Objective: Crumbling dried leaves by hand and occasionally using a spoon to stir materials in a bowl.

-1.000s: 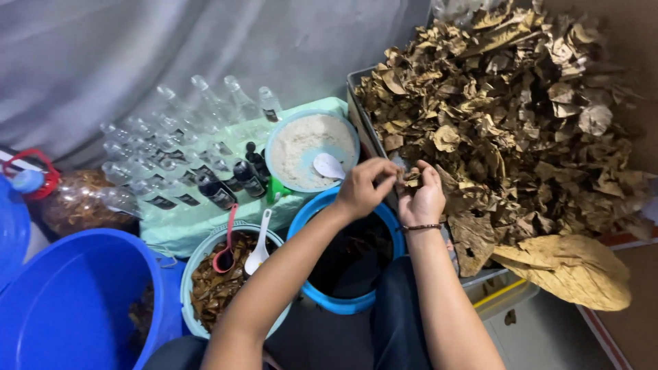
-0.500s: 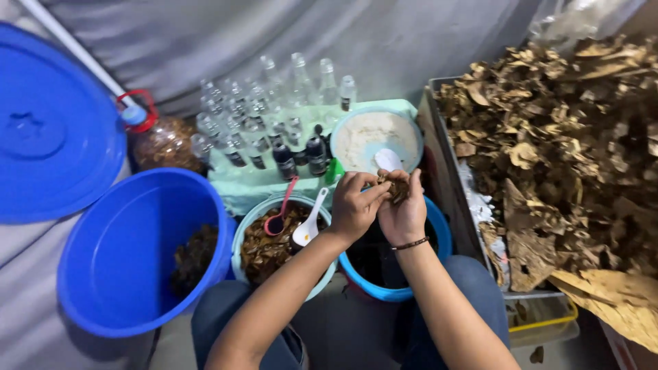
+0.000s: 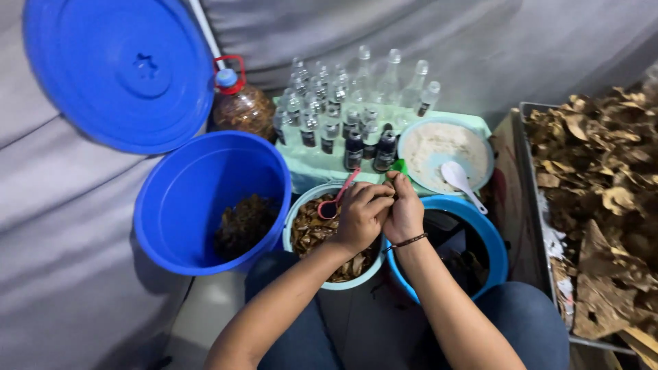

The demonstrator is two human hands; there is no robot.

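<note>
While pressed together over the pale bowl (image 3: 296,218) of brown pieces, left hand (image 3: 359,218) and right hand (image 3: 404,212) pinch something too small to identify.

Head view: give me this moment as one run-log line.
left hand and right hand: pressed together, pinching something small, unclear | under them: pale bowl of brown pieces | beside: blue tub, blue bucket

I see both hands pressed together over the pale green bowl (image 3: 301,218) of brown dried leaf pieces, just below my left hand (image 3: 362,216). A red spoon (image 3: 332,203) rests in it, touching that hand's fingers. My right hand (image 3: 404,211) sits beside it.
</note>
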